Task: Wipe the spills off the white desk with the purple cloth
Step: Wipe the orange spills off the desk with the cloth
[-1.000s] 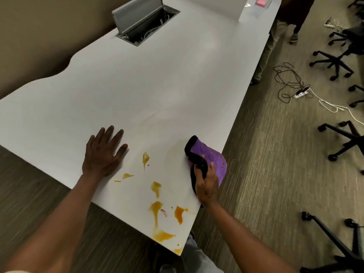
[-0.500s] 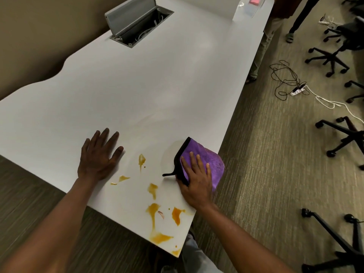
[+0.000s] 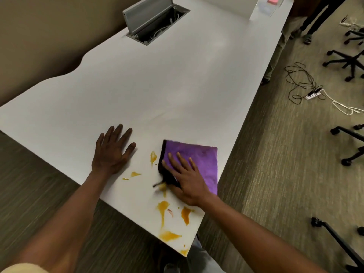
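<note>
Clearly soft and light, the purple cloth (image 3: 197, 160) near the desk's (image 3: 157, 85) right edge suits the right hand's (image 3: 187, 180) flat, spread-fingered press beside orange spills (image 3: 163, 209), while the left hand (image 3: 112, 152) rests splayed, holding nothing.

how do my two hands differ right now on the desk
The left hand lies bare on the white desk, beside the orange spills; the right hand presses on the purple cloth. The left touches no spill; the cloth's dark edge meets one. Both lie flat, fingers spread.

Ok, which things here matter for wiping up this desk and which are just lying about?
Part of the job: purple cloth under the right hand; orange spills; white desk; left hand flat on it.

Lying about: power strip; black cable; chair bases; cable box.
</note>
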A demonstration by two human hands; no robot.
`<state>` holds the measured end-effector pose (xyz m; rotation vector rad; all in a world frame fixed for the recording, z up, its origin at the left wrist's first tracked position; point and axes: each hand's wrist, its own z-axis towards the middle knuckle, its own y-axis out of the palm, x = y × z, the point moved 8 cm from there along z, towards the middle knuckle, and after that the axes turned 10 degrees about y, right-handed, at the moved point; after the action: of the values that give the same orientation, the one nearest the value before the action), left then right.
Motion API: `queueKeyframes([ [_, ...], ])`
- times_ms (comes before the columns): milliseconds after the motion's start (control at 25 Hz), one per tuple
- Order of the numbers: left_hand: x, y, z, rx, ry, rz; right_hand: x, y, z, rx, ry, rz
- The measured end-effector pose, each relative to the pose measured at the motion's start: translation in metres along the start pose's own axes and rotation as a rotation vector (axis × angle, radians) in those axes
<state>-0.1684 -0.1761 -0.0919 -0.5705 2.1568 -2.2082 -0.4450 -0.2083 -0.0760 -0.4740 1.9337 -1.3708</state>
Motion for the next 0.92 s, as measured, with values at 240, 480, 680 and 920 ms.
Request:
queueKeyframes([
  [240, 0.002, 0.0, 0.001, 0.024, 0.004, -0.01, 0.069, -0.017, 0.004, 0.007, 0.105, 0.033],
  [480, -0.002, 0.0, 0.002, 0.065, 0.01, -0.012, -0.005, -0.01, 0.088, 0.044, 0.213, -0.023],
  [680, -0.001, -0.004, 0.0, 0.114, 0.041, -0.022, -0.054, 0.013, 0.031, -0.118, -0.209, -0.011],
  [920, -0.001, -0.003, 0.001, 0.089, 0.023, -0.014, 0.017, -0.01, 0.028, -0.083, -0.132, 0.065],
])
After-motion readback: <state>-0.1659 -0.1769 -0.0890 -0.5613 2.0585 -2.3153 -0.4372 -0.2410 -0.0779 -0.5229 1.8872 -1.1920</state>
